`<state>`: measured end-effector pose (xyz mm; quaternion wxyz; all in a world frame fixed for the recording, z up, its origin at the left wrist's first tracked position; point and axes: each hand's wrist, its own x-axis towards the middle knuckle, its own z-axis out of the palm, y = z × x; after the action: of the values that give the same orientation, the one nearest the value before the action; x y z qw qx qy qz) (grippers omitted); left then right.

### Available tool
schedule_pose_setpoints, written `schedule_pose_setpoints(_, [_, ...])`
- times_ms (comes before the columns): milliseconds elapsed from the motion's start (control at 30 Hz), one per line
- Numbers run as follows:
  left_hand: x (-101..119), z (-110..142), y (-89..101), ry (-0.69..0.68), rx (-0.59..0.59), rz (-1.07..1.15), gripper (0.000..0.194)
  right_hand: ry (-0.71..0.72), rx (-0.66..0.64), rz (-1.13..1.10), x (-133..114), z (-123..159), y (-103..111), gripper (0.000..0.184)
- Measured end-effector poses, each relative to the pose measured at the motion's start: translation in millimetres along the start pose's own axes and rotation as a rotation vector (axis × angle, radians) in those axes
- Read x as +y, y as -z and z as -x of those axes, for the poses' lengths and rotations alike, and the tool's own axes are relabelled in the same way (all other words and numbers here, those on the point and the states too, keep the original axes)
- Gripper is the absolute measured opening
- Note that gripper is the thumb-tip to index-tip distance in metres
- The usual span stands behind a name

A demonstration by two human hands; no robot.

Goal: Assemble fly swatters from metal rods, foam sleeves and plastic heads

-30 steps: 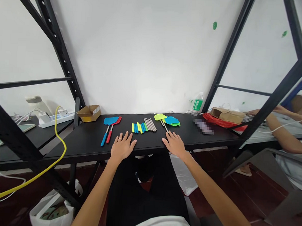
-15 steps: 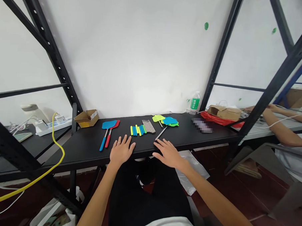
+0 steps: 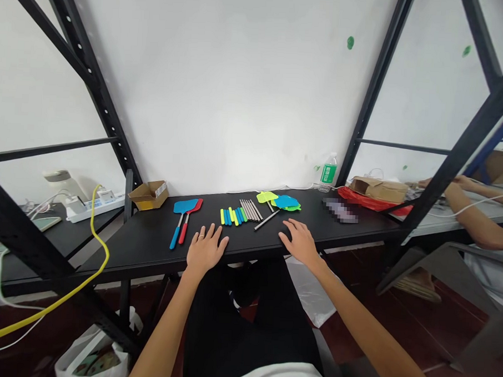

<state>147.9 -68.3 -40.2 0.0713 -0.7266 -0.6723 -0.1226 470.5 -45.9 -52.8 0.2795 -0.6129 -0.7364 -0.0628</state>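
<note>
My left hand [image 3: 205, 249] lies on the front edge of the black table [image 3: 140, 250], fingers spread, holding nothing. To its left are two fly swatters with metal stems, one blue [image 3: 184, 206] and one red [image 3: 183, 233]. My right hand [image 3: 300, 242] is also open and empty at the table's front edge. Beyond it lies a single metal rod [image 3: 267, 220], apart from its fingers. Several yellow, blue and green handles [image 3: 232, 216] form a row beside several metal rods [image 3: 251, 210]. Loose swatter heads, blue [image 3: 287, 202] and yellow [image 3: 266, 196], overlap farther back.
A small cardboard box [image 3: 148, 197] stands at the back left, near a power strip [image 3: 96, 205] and yellow cable [image 3: 101, 240]. At the back right are a water bottle [image 3: 327, 173], a blurred-out object [image 3: 341, 210] and a red bag [image 3: 361, 200]. Another person's arm [image 3: 473, 217] shows at far right.
My right hand has moved right, away from the single rod, which now lies free at a slightly different angle. My left hand stays flat on the table edge.
</note>
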Motion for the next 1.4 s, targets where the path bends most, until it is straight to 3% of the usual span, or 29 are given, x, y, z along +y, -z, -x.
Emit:
schedule_pose_setpoints(167, [-1.8,-1.1,-3.5,-0.011,0.018,-0.007,0.069,0.002,-0.067,0.100,12.5,-2.6,-1.6,0.057])
schedule_pose_setpoints(433, [-0.1,-4.6,-0.8,-0.002,0.061,0.006,0.064,0.050,-0.123,0.149,6.5,-2.7,-7.7,0.054])
schedule_pose_setpoints(700, [7.5,-27.8,11.1,0.042,0.108,-0.044,0.059,0.015,-0.278,0.105,6.5,-55.0,-8.1,0.064])
schedule_pose_setpoints(933, [8.1,-20.6,11.3,0.060,0.175,-0.008,0.050,0.094,-0.178,0.022,6.8,-49.9,-5.1,0.042])
schedule_pose_setpoints(1067, [7.2,-21.7,13.1,0.018,0.143,0.015,0.043,0.086,-0.135,0.008,7.7,-44.0,-4.1,0.045])
schedule_pose_setpoints(1300, [3.5,-14.5,12.8,0.056,0.206,0.074,0.026,0.107,-0.165,-0.026,7.9,-46.9,-2.9,0.033])
schedule_pose_setpoints(1400, [-0.8,-9.9,11.2,0.054,0.242,0.159,0.033,0.108,-0.163,-0.046,6.3,-45.4,1.4,0.028])
